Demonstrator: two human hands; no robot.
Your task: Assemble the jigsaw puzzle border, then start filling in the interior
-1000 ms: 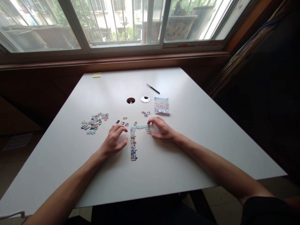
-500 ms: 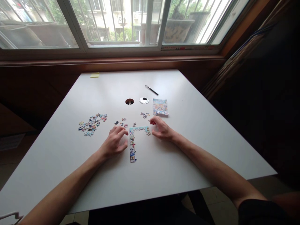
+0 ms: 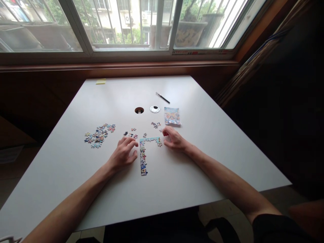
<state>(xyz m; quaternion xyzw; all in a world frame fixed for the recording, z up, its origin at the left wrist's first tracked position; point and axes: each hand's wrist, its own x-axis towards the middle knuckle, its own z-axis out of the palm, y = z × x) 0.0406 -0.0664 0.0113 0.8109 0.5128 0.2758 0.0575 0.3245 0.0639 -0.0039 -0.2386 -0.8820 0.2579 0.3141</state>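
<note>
Between my hands lies a joined strip of jigsaw puzzle (image 3: 143, 157), shaped like a corner, with a long left side and a shorter light-blue top. My left hand (image 3: 124, 150) rests on the table just left of it, fingers curled and thumb apart, holding nothing. To its right is my right hand (image 3: 174, 139), fingers bent and thumb apart, with nothing visible between them. A small puzzle piece (image 3: 161, 130) lies by its fingertips. Loose puzzle pieces (image 3: 156, 125) sit above the strip, and a few more (image 3: 131, 134) are beyond my left hand.
A larger pile of puzzle pieces (image 3: 99, 135) spreads at the left. Farther back are a printed picture sheet (image 3: 172, 116), a round cable hole (image 3: 139, 110), its metal cover (image 3: 155, 109), a black pen (image 3: 163, 98) and a yellow sticky note (image 3: 101, 81). A window stands behind the white table (image 3: 202, 162).
The camera view has shifted slightly. Both hands and the puzzle pieces stay in nearly the same places on the table.
</note>
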